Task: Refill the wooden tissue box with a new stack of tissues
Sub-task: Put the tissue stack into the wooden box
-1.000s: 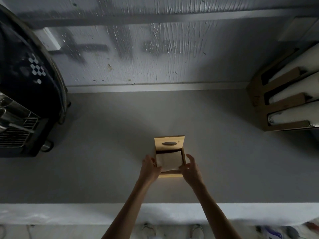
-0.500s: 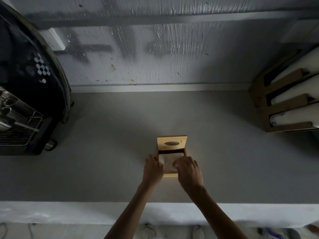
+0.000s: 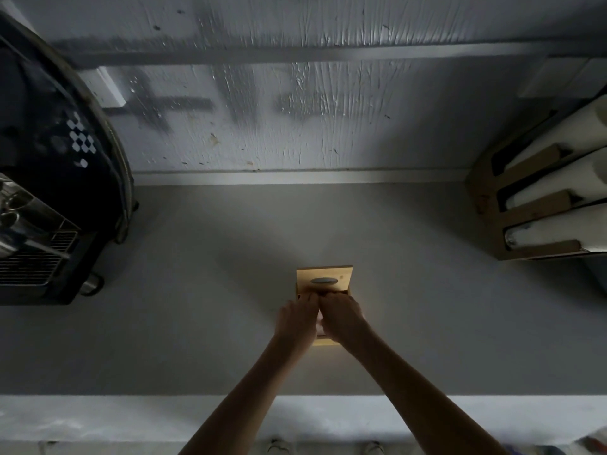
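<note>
A person is looking down at a grey counter (image 3: 197,307) from above, with both bare forearms reaching forward from the bottom of the view. The wooden tissue box (image 3: 323,341) is sitting near the middle of the counter, slightly right of centre. Its lid (image 3: 324,280), with 1 dark oval slot, is standing tilted up at the far side of the box.

The left hand (image 3: 297,323) and the right hand (image 3: 343,320) are lying side by side over the open top of the box, touching each other. Their fingers are pointing away from the person and dipping down at the base of the lid. The tissues are hidden under the hands, so I cannot tell whether the fingers are pinching them or only pressing on them.

A black coffee machine (image 3: 49,192) with a metal drip grille (image 3: 29,267) is standing at the left edge, well apart from the box. A cardboard holder (image 3: 538,208) is leaning at the right edge, showing 3 white rolls (image 3: 558,231). A rough white-painted wall (image 3: 295,110) is rising behind the counter.
</note>
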Demonstrator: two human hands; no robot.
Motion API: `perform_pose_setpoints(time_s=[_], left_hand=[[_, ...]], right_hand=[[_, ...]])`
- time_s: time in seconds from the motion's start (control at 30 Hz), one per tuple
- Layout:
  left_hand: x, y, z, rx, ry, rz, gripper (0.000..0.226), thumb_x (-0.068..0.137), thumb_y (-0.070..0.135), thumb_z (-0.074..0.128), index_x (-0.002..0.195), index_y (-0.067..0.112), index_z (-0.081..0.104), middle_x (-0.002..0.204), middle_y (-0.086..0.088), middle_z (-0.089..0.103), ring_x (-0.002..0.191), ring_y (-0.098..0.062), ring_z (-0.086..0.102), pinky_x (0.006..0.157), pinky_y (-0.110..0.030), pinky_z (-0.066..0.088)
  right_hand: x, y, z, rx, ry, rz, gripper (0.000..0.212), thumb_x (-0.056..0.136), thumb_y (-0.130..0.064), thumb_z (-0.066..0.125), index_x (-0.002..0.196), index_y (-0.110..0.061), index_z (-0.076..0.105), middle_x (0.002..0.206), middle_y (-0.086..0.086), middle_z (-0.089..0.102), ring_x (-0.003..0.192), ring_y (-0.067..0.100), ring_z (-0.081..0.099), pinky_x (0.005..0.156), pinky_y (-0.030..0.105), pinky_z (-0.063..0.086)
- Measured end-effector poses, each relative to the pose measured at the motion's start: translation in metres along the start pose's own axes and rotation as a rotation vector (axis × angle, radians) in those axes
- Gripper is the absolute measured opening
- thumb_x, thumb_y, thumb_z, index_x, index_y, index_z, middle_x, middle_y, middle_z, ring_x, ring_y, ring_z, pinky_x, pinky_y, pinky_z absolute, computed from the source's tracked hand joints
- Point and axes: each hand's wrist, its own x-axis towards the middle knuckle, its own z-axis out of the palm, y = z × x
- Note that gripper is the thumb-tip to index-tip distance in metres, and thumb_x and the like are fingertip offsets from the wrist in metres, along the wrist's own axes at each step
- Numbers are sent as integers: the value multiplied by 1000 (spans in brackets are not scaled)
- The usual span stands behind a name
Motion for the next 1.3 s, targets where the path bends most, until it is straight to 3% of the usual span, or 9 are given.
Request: perform_pose_setpoints(time_s=[0.1,0.2,0.27,0.4,0.57,0.8,0.97,1.07,1.3], left_hand=[[3,-4,-8,-110,-70,-27,43,91,32,65,129,18,50,131,-3,59,115,-30,62,93,-38,49],[-9,-11,-9,-299,83,-72,42,89,19,64,128,23,50,126,-1,59,112,-27,62,88,-36,51],[-26,-12,-2,-472,210,-110,53,87,15,64,135,26,42,130,-1,51,112,-25,60,83,-34,51],[-44,-8,9,-704,138,-102,63,83,24,73,136,19,40,133,-5,46,118,-22,54,84,-32,50],[-36,-11,10,-732,-4,-148,73,77,16,81,136,17,39,135,-2,56,117,-20,60,93,-32,50],[-28,-13,14,-564,-62,-191,73,81,23,78,138,18,34,128,-8,63,114,-28,64,93,-39,54],[-24,-12,14,-529,-92,-214,75,79,23,80,137,11,34,126,-12,62,112,-31,64,93,-41,54],[-23,-12,15,-521,-82,-213,73,78,22,80,135,10,37,125,-13,63,112,-31,64,93,-41,54],[-28,-14,19,-541,-28,-156,68,80,22,79,135,18,40,122,-5,65,110,-26,64,90,-35,54]], right_hand=[[11,-2,-5,49,-173,-3,31,92,-20,54,119,-8,61,122,14,62,115,31,57,89,33,44],[25,-10,-11,-5,-361,-49,40,90,-29,57,125,-10,58,127,10,61,123,29,54,102,40,45],[31,-15,-16,-53,-466,-62,47,89,-35,57,129,-10,54,130,8,59,126,28,51,105,41,44],[37,-15,-25,-31,-506,-71,37,89,-22,61,121,-6,60,123,10,62,117,27,57,100,36,47],[34,-14,-29,-18,-533,-53,37,84,-22,66,116,-4,62,116,9,64,109,26,59,96,37,49],[35,-18,-14,157,-544,114,31,92,-33,50,115,-16,61,111,1,63,104,23,58,99,36,46],[38,-17,-8,168,-550,147,37,80,-50,51,100,-20,61,93,-4,63,89,15,57,78,30,40],[40,-16,-8,149,-546,146,42,74,-54,51,97,-21,63,89,-6,63,88,16,57,77,30,39],[41,-13,-9,137,-528,116,24,90,-32,46,103,-18,61,106,4,64,97,22,59,82,33,47]])
